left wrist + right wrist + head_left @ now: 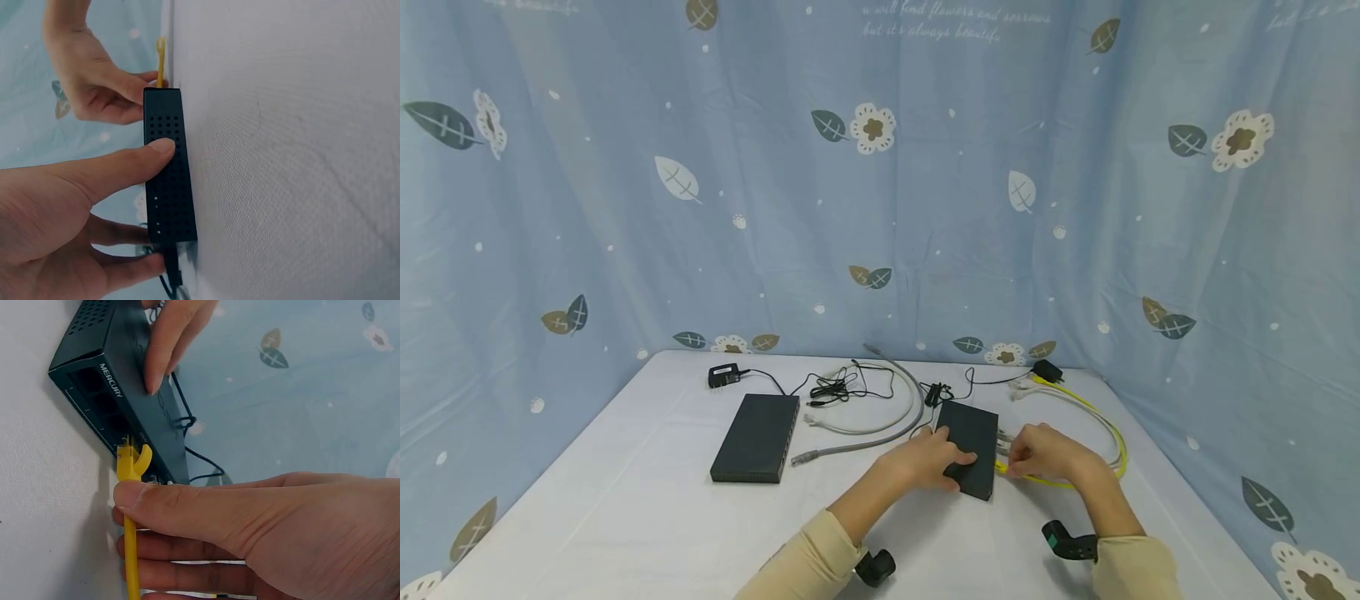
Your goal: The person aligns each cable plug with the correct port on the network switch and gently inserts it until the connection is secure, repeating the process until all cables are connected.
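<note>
A small black network switch marked MERCURY lies toward the right of the table. My left hand grips it, with the thumb on its perforated side in the left wrist view and other fingers around its top and end. At the ported side, my right hand pinches a yellow Ethernet cable just behind its plug. That plug is at one of the ports; how far in it sits I cannot tell. Next to the yellow cable, light grey cable ends are also at this side, partly hidden by the right hand.
A larger black switch lies to the left. Grey Ethernet cables curve across the middle, beside a bundled black cord. Power adapters stand at the back left and back right. A patterned blue curtain surrounds the table.
</note>
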Available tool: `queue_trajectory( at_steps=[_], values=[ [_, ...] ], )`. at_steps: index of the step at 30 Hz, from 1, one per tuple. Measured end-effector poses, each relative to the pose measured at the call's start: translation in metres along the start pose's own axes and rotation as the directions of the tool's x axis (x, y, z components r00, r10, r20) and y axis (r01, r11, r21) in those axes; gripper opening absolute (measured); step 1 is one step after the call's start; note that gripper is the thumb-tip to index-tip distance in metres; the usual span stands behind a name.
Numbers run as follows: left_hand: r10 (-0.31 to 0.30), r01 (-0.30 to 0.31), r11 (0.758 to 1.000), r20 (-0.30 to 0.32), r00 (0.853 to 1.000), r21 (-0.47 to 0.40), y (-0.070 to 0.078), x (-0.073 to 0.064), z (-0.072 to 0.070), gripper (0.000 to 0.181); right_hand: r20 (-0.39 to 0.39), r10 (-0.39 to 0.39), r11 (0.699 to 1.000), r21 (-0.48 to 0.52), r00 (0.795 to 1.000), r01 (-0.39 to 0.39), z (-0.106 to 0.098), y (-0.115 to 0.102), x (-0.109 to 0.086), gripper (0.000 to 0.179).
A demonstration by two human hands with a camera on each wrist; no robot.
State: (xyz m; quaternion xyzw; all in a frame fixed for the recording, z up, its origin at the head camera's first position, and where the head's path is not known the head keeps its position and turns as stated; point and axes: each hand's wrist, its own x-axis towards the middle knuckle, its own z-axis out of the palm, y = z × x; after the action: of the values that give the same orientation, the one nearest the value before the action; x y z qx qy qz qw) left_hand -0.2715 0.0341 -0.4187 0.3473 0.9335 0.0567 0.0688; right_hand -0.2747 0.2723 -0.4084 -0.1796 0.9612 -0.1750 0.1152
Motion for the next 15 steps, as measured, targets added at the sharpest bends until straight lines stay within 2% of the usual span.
queue_trajectory(
  at_steps=[8, 15],
  values=[
    [-0.004, 0.005, 1.0, 0.02, 1.0, -0.023, 0.0039, -0.0015, -0.0008, 0.058, 0.034, 0.072, 0.997, 0.012, 0.997, -0.073, -0.0035, 0.002, -0.0027, 0.011],
    [0.056, -0.056, 0.996, 0.007, 0.998, -0.065, -0.0026, 0.001, 0.0011, 0.052, 0.051, 0.092, 0.996, 0.012, 0.994, -0.092, -0.0055, 0.0073, -0.004, 0.01]
  ],
)
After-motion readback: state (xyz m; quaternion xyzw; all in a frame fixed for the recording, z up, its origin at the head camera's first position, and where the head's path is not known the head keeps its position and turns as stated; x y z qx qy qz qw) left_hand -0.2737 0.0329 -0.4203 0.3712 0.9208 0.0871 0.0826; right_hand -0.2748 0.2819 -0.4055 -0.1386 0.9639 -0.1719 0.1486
